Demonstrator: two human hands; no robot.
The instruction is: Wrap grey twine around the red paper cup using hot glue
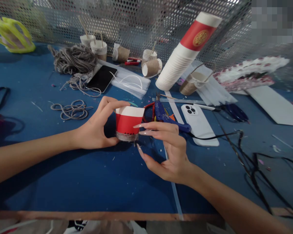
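Note:
My left hand (96, 128) grips a small red and white paper cup (128, 122), fingers at its rim and thumb near its base. Grey-brown cord (126, 137) is wound round the lower part of the cup, and a short end of it sticks out at the right. My right hand (172, 151) is at the cup's right side, its long-nailed fingertips at the wall and its thumb apart below, close to the cord end. Behind the right hand lies a blue hot glue gun (162, 112). A loose coil of grey cord (74, 110) rests left of the cup.
A tall stack of paper cups (178, 61) leans at the back, beside several cord-wrapped cups (151, 67). A cord bundle (74, 58), black phone (102, 79), clear glue sticks (130, 83) and white phone (200, 125) lie around. Black cable (255, 172) runs at right; perforated metal (132, 22) stands behind.

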